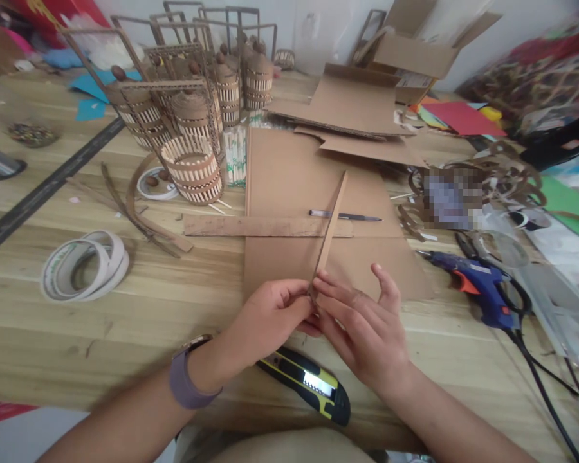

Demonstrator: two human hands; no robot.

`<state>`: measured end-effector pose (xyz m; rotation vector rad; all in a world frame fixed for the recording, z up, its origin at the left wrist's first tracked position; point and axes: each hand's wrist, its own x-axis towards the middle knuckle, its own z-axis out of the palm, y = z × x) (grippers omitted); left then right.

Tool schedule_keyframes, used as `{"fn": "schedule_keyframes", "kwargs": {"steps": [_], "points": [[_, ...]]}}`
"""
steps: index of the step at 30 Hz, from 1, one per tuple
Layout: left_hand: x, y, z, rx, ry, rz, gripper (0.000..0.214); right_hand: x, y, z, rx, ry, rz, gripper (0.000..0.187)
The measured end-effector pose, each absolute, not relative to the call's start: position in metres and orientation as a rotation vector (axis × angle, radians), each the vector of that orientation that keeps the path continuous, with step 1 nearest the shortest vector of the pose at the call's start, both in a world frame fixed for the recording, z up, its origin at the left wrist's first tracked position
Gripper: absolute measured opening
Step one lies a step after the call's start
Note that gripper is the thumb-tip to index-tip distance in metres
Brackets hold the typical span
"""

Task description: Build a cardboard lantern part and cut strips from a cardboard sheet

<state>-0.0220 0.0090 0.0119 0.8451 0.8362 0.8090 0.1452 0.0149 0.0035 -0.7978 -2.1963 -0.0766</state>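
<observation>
A narrow cardboard strip (334,222) slants up and away from my fingers, over a larger cardboard sheet (280,263). My left hand (275,315) pinches its near end between thumb and fingers. Close against it, my right hand (367,321) presses its fingers on the same end, little finger raised. Just under my hands lies a yellow and black utility knife (309,386). Behind the strip rest a dark pen (361,216) and a long flat cardboard piece (222,226), both partly on the sheet.
Rolls of white tape (53,273) sit at left. A blue glue gun (487,283) with its cord lies at right. Several small wells of cardboard and sticks (178,106) stand at the back left, beside an unfinished round wall (193,173). Cardboard pieces (352,96) are stacked behind.
</observation>
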Motion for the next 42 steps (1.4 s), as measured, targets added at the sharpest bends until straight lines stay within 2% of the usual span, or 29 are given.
{"fn": "schedule_keyframes", "kwargs": {"steps": [15,20,31,42], "points": [[-0.0212,0.0051,0.0096,1.039,0.957,0.832,0.024,0.1481,0.0144,0.0086,-0.863,-2.139,0.091,0.017],[-0.0215,0.0059,0.0076,1.022,0.93,0.825,0.019,0.149,0.0161,0.0074,-0.827,-2.145,0.081,0.021],[-0.024,0.0036,0.012,1.172,1.021,0.839,0.018,0.1472,0.0176,0.0078,-0.837,-2.162,0.03,0.015],[-0.0261,0.0023,0.0145,1.367,1.017,0.826,0.023,0.1507,0.015,0.0105,-0.848,-2.094,0.103,0.02]]}}
